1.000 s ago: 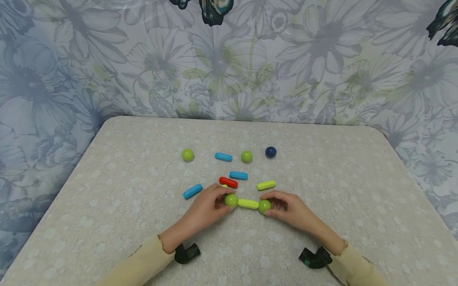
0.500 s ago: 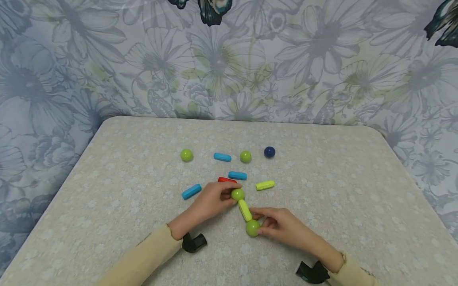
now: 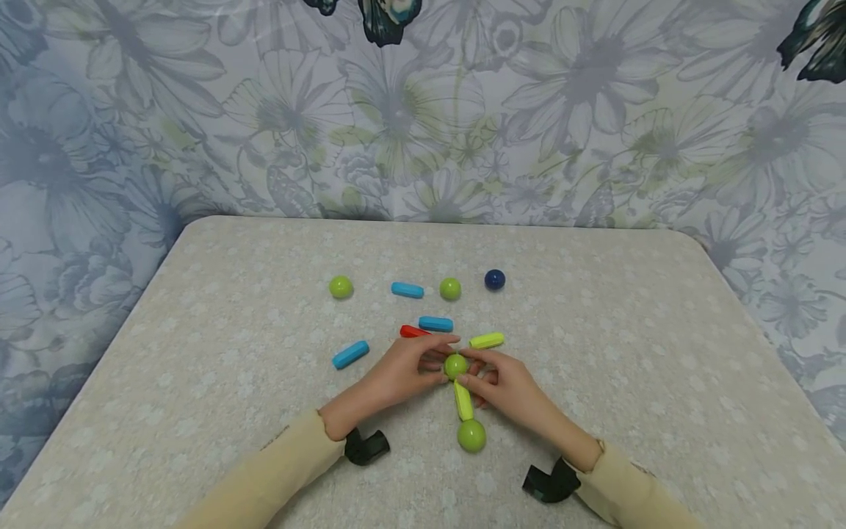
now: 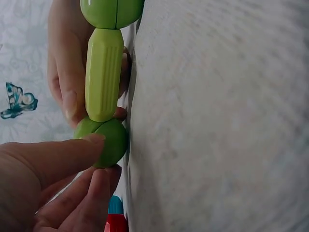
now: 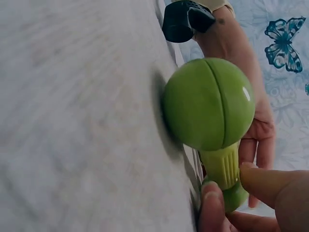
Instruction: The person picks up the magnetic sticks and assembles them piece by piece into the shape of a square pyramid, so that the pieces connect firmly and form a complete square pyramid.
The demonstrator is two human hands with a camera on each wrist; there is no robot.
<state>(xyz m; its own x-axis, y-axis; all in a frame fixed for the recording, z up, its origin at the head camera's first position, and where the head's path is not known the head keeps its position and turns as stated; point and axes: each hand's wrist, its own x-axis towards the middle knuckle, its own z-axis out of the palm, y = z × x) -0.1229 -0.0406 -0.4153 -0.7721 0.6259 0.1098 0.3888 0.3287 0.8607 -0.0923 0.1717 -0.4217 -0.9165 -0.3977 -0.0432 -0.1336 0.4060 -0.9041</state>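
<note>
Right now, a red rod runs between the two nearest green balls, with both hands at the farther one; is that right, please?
Almost: the rod is yellow-green, not red, as the head view shows; the left hand and right hand are at the farther ball.

the wall [image 3: 403, 176] rises close behind the table [image 3: 628, 316], covered in big drawn flowers [image 3: 588, 70] in grey, white and blue with touches of pale green. a dark butterfly [image 3: 385, 26] shows at the top middle and a second butterfly [image 3: 822, 62] at the upper right (the head view cuts both off). the table has a cream top, faintly patterned, with rounded far corners. the light is soft, and the wall looks bluer on the left.
</note>
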